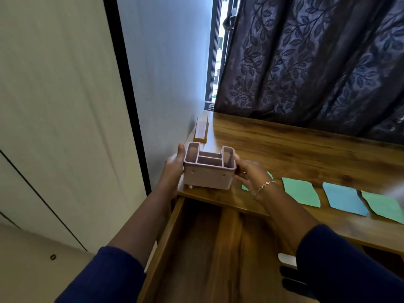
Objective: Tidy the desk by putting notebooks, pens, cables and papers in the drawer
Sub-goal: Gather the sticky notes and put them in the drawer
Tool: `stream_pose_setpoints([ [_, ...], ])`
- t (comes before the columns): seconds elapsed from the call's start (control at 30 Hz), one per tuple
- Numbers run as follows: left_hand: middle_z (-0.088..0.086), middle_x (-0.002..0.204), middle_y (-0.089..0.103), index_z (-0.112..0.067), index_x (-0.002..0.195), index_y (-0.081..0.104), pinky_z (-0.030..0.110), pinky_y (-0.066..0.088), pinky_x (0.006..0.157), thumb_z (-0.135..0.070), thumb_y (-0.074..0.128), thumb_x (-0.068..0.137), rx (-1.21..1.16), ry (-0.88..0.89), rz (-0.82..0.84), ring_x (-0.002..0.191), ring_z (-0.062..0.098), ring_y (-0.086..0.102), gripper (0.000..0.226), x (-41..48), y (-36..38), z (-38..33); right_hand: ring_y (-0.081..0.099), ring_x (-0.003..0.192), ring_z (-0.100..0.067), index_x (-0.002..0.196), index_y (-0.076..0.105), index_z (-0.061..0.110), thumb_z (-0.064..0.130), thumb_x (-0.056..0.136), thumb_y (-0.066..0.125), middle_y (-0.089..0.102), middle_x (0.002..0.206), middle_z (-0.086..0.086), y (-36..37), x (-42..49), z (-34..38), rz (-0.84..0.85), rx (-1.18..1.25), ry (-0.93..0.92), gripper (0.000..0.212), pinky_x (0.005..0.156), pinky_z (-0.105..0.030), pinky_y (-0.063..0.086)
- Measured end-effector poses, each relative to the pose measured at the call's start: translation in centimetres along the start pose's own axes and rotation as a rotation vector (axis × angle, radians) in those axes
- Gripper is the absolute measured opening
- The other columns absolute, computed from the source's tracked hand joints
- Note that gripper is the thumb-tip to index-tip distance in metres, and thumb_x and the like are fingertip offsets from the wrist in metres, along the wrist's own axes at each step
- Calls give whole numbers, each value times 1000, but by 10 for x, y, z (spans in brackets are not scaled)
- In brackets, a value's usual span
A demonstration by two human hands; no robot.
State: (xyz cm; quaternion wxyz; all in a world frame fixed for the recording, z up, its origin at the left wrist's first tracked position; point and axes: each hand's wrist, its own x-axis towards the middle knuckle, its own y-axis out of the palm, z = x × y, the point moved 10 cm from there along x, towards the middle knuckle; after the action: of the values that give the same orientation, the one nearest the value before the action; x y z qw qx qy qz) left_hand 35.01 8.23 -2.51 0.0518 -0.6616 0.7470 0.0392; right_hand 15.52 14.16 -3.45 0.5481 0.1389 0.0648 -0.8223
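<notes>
- Your left hand [173,166] presses against the left side of a mauve plastic desk organiser [209,168], thumb up along its upper corner, fingers hidden behind the wall.
- Your right hand [249,172] grips the opposite side, thumb on the top right corner and fingers spread down the right wall; a thin chain bracelet [263,189] hangs at that wrist.
- Between the two hands the organiser sits upright at the front left corner of the wooden desk [306,149]; its compartments look empty, and whether its base is touching the desktop or lifted just clear, you cannot tell from this angle.
- Directly below the organiser the drawer [209,248] stands pulled out, its wooden bottom bare in the part you can see, with a divider running front to back.
- To the right along the desk's front edge lie the papers: a green sheet [300,192], a blue sheet [344,199] and another green sheet [383,205], side by side and not overlapping; a corner of one more green sheet [244,188] shows under your right wrist.
- A narrow wooden holder [201,129] lies against the wall behind the organiser, apart from it.
- A dark patterned curtain [317,62] hangs along the desk's far edge.
- Some dark and white objects [288,270] peek out beside your right sleeve, too hidden to identify.
</notes>
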Motion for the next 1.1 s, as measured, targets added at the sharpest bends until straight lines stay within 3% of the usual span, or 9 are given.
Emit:
stream_pose_setpoints([
  [0.1, 7, 120, 57, -11, 128, 49, 37, 42, 97, -48, 34, 95, -50, -21, 31, 116, 26, 52, 52, -26, 0, -3, 61, 94, -23, 86, 64, 12, 23, 90, 58, 65, 102, -13, -21, -10, 6, -94, -209, -46, 12, 88, -34, 52],
  [0.2, -1, 101, 59, -22, 107, 54, 32, 48, 88, -47, 40, 93, -136, -43, 104, 103, 21, 55, 32, -63, 4, -6, 61, 77, -21, 82, 63, 9, 13, 86, 62, 66, 90, -12, -41, -30, 11, -174, -412, -131, 6, 68, -30, 53],
  [0.3, -2, 100, 64, -30, 93, 54, 25, 53, 81, -48, 42, 88, -101, -28, 204, 99, 16, 61, 22, -102, 8, -10, 64, 78, -25, 88, 67, 5, 2, 81, 63, 68, 86, -14, -59, -47, 13, -234, -586, -203, 9, 69, -37, 56],
  [0.4, 0, 97, 67, -22, 118, 55, 19, 57, 71, -43, 47, 85, -53, -9, 265, 92, 14, 67, 40, -135, 4, -5, 63, 75, -19, 90, 68, 8, 0, 82, 61, 66, 81, -8, -63, -67, 13, -213, -739, -268, 14, 71, -36, 57],
  [0.47, 8, 97, 66, -26, 136, 36, 16, 55, 66, -28, 53, 88, 2, -25, 308, 81, 7, 69, 50, -153, -2, 1, 63, 76, -18, 94, 70, 10, 2, 81, 62, 66, 81, -3, -58, -80, 11, -190, -841, -330, 16, 70, -36, 57],
  [0.6, 1, 91, 68, -32, 120, 56, 18, 53, 73, -9, 62, 85, 656, 253, 382, 80, 9, 65, 42, -169, -9, 14, 62, 80, -16, 101, 70, 13, 5, 81, 64, 69, 88, -2, -33, -96, -6, -91, -971, -413, 22, 70, -27, 53],
  [0.77, -7, 69, 71, -25, 75, 73, 11, 41, 54, -21, 72, 66, 1102, 545, 399, 58, 8, 66, 10, -181, -5, 44, 64, 89, -15, 109, 67, 13, 6, 83, 63, 70, 99, -4, -7, -92, -47, 35, -1037, -418, 27, 79, -24, 51],
  [0.93, -5, 114, 61, -20, 109, 66, 20, 48, 82, -24, 54, 90, 1194, 471, 500, 101, 10, 59, 22, -183, 0, 76, 63, 95, -17, 109, 67, 14, 8, 86, 60, 70, 104, -5, 16, -82, -89, 129, -1081, -375, 25, 83, -26, 51],
  [1.1, -3, 120, 52, -21, 116, 61, 18, 41, 87, -30, 45, 94, 1345, 406, 546, 110, 9, 47, 28, -182, -1, 99, 63, 95, -18, 108, 68, 13, -2, 84, 56, 70, 104, -6, 28, -65, -116, 166, -1090, -295, 31, 82, -26, 51],
])
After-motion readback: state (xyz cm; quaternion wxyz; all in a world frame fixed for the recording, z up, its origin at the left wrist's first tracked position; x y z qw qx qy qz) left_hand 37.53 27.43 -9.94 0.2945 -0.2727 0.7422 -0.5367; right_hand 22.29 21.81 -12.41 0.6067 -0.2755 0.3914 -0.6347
